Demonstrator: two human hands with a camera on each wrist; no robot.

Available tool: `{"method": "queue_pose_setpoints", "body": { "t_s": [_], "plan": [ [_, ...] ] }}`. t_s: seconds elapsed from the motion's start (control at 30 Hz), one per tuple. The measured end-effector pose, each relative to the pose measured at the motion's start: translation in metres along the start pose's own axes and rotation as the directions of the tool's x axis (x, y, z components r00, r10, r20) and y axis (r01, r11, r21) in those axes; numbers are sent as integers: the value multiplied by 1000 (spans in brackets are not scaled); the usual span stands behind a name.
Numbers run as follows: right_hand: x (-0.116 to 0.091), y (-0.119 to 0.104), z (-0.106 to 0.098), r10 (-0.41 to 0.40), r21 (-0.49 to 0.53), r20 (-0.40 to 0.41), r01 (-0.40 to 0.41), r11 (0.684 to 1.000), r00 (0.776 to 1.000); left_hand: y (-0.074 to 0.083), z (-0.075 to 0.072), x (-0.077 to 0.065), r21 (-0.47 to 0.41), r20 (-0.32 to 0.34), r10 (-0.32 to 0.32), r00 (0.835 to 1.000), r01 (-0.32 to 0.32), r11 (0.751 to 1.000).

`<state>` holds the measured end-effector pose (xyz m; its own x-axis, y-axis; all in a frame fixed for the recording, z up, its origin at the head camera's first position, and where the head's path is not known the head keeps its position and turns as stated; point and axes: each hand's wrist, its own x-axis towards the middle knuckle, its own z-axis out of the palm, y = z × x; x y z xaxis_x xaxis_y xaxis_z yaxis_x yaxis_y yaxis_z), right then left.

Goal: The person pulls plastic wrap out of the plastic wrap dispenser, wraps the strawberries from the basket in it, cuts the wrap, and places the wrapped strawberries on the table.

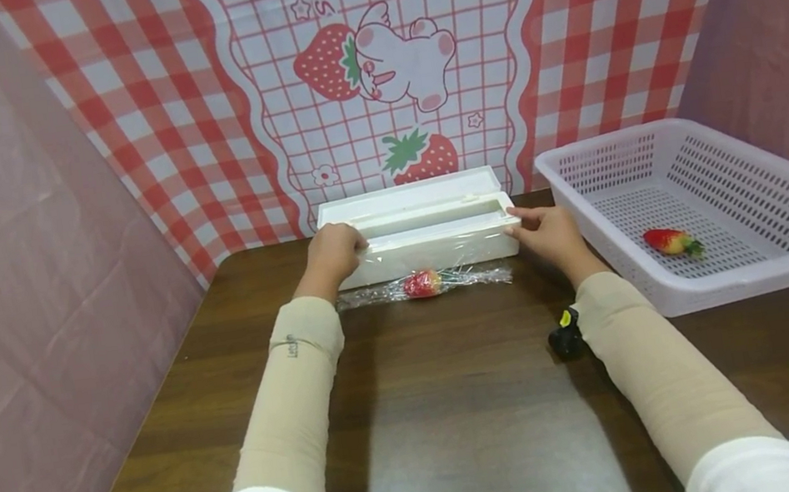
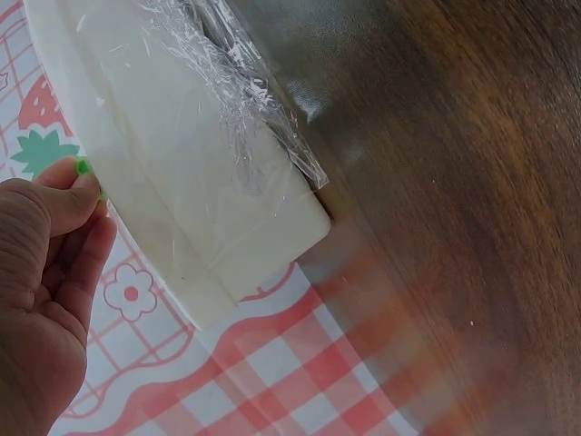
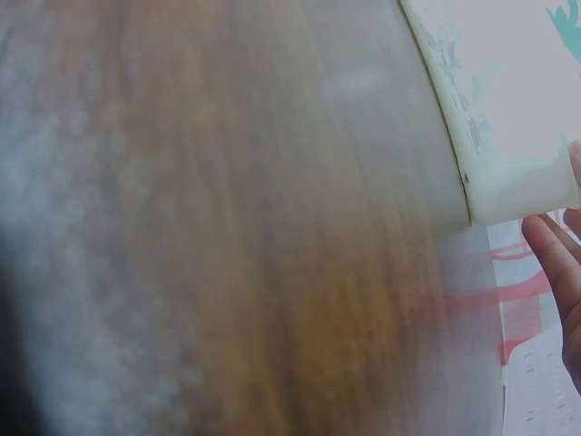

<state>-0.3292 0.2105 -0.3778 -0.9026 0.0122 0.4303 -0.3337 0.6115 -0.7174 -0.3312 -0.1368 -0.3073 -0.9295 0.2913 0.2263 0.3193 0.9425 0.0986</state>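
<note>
The left hand [image 2: 50, 236] pinches a small green piece [image 2: 83, 166] between thumb and forefinger, at the far side of the white box [image 1: 434, 255] near its left end. The right hand [image 1: 548, 237] rests nearly straight fingers against the box's right end.

The step seems to be working the green piece along the box edge while the right hand steadies it. To do it well, I'd keep the pinch light and level and press the right end down firmly, so the box doesn't skid. Clear film [image 2: 209, 177] drapes loosely over the near wall; it is best kept flat, since slack could bunch up.

The box's lid [image 1: 410, 193] stands raised on the far side. Just beside the near wall, 1 strawberry [image 1: 421, 284] lies wrapped in film; keep sleeves off its loose ends. Further right, the plastic basket [image 1: 747, 274] holds 1 bare strawberry [image 1: 666, 241], well apart from the hands.
</note>
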Motion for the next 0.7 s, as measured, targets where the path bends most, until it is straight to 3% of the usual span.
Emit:
{"method": "queue_pose_setpoints", "body": {
  "t_s": [0.7],
  "plan": [
    [0, 0, 0, 2, -14, 3, -2, 1000, 1000, -7, 0, -2, -5, -2, -9, 1000, 9, 1000]
  ]
}}
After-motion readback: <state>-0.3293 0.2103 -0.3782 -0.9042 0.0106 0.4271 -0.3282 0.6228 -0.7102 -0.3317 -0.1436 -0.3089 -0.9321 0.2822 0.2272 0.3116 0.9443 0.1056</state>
